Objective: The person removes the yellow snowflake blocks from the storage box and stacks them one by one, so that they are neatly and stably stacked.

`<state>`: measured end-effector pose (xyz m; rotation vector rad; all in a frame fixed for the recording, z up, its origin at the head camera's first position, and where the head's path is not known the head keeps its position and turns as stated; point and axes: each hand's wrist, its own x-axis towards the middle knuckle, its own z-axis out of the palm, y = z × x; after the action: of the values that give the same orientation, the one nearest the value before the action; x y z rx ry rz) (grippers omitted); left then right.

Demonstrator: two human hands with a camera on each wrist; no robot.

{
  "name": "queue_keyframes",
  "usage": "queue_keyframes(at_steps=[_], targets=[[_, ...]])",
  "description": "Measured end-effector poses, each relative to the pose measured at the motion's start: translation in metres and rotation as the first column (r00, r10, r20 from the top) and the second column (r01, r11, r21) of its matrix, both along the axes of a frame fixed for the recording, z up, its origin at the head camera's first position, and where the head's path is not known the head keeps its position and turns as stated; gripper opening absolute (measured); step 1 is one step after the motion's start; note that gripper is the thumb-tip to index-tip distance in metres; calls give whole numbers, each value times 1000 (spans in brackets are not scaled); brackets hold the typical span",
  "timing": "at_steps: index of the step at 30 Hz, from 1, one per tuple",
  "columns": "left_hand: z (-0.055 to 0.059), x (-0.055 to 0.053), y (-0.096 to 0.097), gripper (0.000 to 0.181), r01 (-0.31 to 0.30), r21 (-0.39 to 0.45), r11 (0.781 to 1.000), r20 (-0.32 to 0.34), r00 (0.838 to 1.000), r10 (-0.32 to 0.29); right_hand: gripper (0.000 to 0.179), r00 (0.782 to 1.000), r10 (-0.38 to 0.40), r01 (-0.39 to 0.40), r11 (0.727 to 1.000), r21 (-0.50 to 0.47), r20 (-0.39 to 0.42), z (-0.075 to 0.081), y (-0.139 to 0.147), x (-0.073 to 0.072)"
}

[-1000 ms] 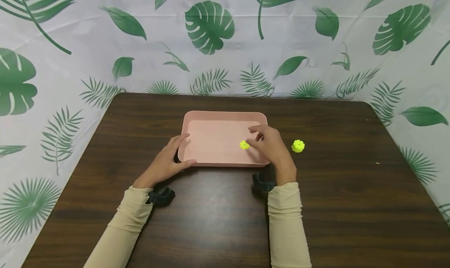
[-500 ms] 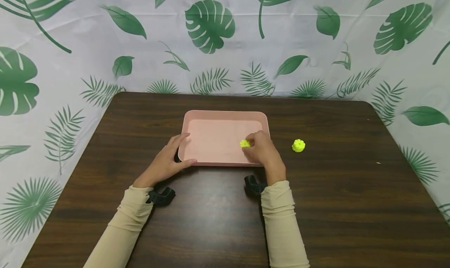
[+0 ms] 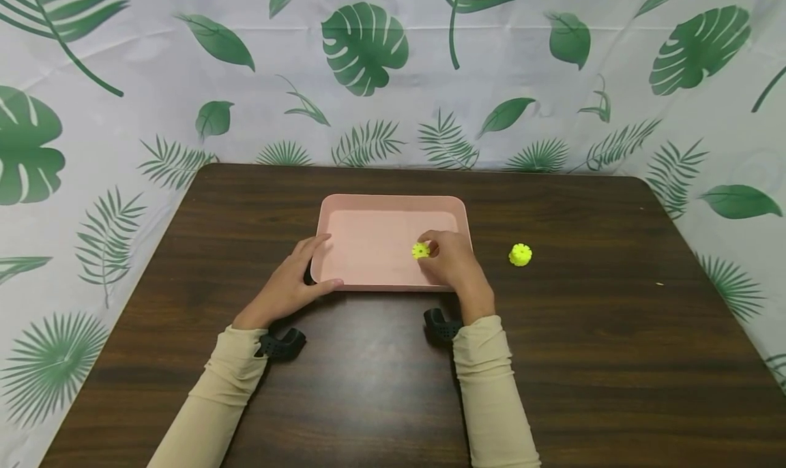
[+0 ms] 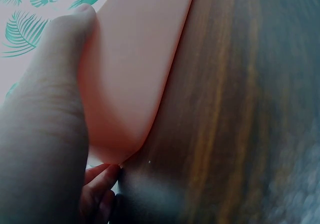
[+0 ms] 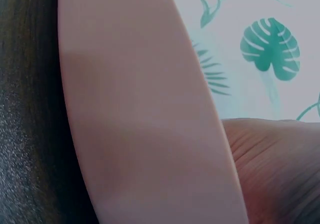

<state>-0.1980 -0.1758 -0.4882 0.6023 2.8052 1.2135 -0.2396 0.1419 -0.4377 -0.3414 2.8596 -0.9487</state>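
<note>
A shallow pink tray (image 3: 374, 236) lies on the dark wooden table in the head view. My left hand (image 3: 285, 284) holds its near left corner, with fingertips over the left rim and the thumb on the front rim. In the left wrist view, the thumb (image 4: 82, 21) reaches over the tray wall (image 4: 135, 58) and other fingers curl by the bottom corner. Over the tray's right part, my right hand (image 3: 454, 260) pinches a bright yellow flower-shaped piece (image 3: 420, 250) between thumb and fingers. The right wrist view shows only the tray's outer wall (image 5: 135, 93) and part of the hand (image 5: 275, 164).
Right of the tray, more yellow flower-shaped pieces (image 3: 520, 254) stand in what looks like a small stack on the table (image 3: 583, 359). A tiny pale speck (image 3: 660, 284) lies farther right. Behind the table hangs a white cloth (image 3: 393, 134) printed with green leaves.
My right hand has come down and left, its spread fingers closing around the yellow piece, which has shifted slightly left. My left hand stays at the tray's corner.
</note>
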Motion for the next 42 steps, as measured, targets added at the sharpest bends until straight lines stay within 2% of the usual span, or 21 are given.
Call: queue_keyframes(at_steps=[6, 12, 18, 22, 27, 33, 38, 42], targets=[[-2, 1, 0, 90, 3, 2, 1000, -4, 1000, -3, 37, 1000, 17, -17, 1000, 1, 19, -2, 0, 1], [-4, 2, 0, 90, 1, 5, 1000, -5, 1000, -1, 31, 999, 35, -35, 999, 4, 14, -5, 0, 0], [-4, 4, 0, 90, -4, 7, 1000, 8, 1000, 4, 21, 993, 106, -106, 994, 5, -53, -5, 0, -2], [-4, 5, 1, 90, -2, 13, 1000, 8, 1000, 2, 22, 987, 115, -119, 992, -31, -112, 2, 6, -1], [-5, 4, 1, 89, 2, 13, 1000, 9, 1000, -2, 35, 981, 29, -47, 995, -90, -192, 12, 30, 3], [-1, 3, 2, 90, -1, 8, 1000, 8, 1000, 1, 40, 972, -102, 76, 989, -126, -210, 13, 74, 6], [-1, 3, 2, 90, 2, 3, 1000, 2, 1000, -2, 40, 941, -230, 196, 969, -153, -247, 5, 115, 12], [-1, 3, 1, 89, 1, 5, 1000, -1, 1000, -1, 43, 921, -328, 294, 940, -175, -210, -3, 140, 21]])
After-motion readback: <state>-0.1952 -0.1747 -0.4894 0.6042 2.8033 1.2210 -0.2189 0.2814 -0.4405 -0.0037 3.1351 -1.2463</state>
